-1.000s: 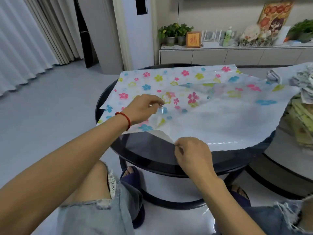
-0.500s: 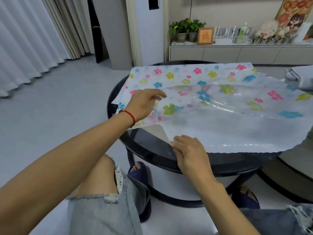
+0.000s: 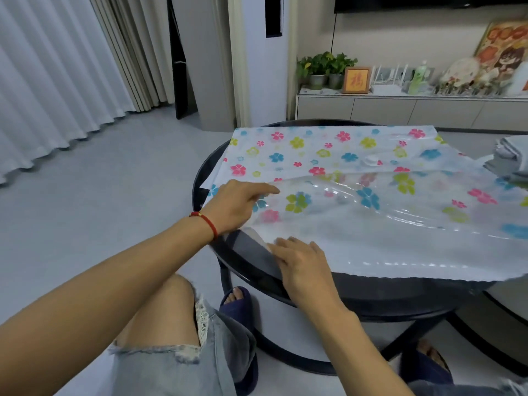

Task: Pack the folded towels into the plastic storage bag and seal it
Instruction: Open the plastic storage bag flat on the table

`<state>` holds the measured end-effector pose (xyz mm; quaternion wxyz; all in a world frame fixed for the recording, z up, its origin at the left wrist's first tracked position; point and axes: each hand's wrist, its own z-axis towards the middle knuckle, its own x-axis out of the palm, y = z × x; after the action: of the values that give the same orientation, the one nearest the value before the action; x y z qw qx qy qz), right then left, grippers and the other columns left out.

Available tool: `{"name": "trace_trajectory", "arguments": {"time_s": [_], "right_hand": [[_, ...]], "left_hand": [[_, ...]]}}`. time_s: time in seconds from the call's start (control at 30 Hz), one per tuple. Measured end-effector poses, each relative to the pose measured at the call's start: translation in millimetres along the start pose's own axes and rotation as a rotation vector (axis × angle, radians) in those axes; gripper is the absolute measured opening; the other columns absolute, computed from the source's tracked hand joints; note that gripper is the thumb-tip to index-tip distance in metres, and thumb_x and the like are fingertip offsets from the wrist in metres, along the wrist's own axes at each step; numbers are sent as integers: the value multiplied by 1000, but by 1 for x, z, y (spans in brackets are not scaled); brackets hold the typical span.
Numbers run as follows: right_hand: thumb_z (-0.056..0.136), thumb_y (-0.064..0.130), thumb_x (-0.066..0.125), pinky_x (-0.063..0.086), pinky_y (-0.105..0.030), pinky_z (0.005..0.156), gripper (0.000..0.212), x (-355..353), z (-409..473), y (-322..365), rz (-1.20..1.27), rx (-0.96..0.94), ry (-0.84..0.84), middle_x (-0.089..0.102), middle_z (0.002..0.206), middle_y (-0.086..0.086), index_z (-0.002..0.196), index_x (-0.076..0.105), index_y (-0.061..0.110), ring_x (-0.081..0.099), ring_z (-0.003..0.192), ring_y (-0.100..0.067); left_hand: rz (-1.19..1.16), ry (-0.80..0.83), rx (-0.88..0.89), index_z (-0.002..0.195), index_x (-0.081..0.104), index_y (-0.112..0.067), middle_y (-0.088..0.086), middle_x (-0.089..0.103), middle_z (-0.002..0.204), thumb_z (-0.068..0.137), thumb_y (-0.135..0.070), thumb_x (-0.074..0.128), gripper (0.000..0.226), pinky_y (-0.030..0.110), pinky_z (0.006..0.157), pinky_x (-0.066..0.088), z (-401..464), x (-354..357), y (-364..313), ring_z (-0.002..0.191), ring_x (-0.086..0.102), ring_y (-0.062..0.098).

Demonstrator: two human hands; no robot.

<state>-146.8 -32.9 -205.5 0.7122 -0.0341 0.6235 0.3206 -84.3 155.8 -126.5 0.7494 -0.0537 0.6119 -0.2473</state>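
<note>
Two hands worked the near-left corner of the bag. Right hand [image 3: 303, 260]: fingers [image 3: 281, 242] lay straight and close together, pressing the lower sheet flat on the table [image 3: 371, 292] right at the corner. Left hand [image 3: 238, 204]: fingers were curled over the raised upper sheet, forefinger stretched out to the right; it looked like a pinch on the film w/ the thumb under, but the thumb was hidden, so can't tell for sure.

Step in hand, as I judged it: parting the two sheets to open the mouth before any towels went in. To do it well: keep the right palm as anchor so the lower sheet doesn't slide on the smooth dark top, lift the upper sheet w/ the left and run it along the near edge, not just at one corner, so the mouth gapes wide enough. Slow pull; thin film may cling or stretch.

The bag [image 3: 371, 212] was a big plastic sheet-type, clear on top, white behind, printed w/ pink, blue, yellow and green flowers. It lay spread over most of the round table, its near edge wavy and overhanging the rim at right. The upper sheet was puffed up in the middle w/ glossy ripples. A small round white valve [image 3: 372, 160] sat toward the far side. The towels [image 3: 511, 161], grey and stacked, sat at far right, partly cut off, just beside the bag.
</note>
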Motion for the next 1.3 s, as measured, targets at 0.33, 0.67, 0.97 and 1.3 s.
{"name": "trace_trajectory", "arguments": {"time_s": [0.33,0.67,0.97,1.3], "right_hand": [[104,22,52,43,-49,105,47,-16,7,25,57,108,38,67,131,-4,150,49,32,58,125,-30],[97,23,34,30,-56,114,29,6,-21,12,49,-144,141,59,121,8,102,63,20,47,117,-21],[99,73,18,2,-71,121,68,-49,-34,-88,-156,608,28,11,175,-1,162,15,50,3,160,-37],[72,95,7,-10,-76,115,95,-51,-4,-147,-207,352,323,-3,175,-1,159,2,56,-13,157,-45]], "left_hand": [[-157,96,-67,137,51,-44,-16,61,133,95,-27,60,46,15,96,41,36,-32,16,111,51,0],[-142,58,-134,151,15,-53,-1,38,156,78,21,41,107,32,56,60,29,-36,13,111,64,14],[82,38,88,144,41,-32,5,13,165,85,-10,68,68,40,112,40,25,-12,-23,145,33,27],[398,118,415,151,31,-34,-5,11,166,89,-20,65,72,48,91,54,83,25,-120,132,43,30]]}}
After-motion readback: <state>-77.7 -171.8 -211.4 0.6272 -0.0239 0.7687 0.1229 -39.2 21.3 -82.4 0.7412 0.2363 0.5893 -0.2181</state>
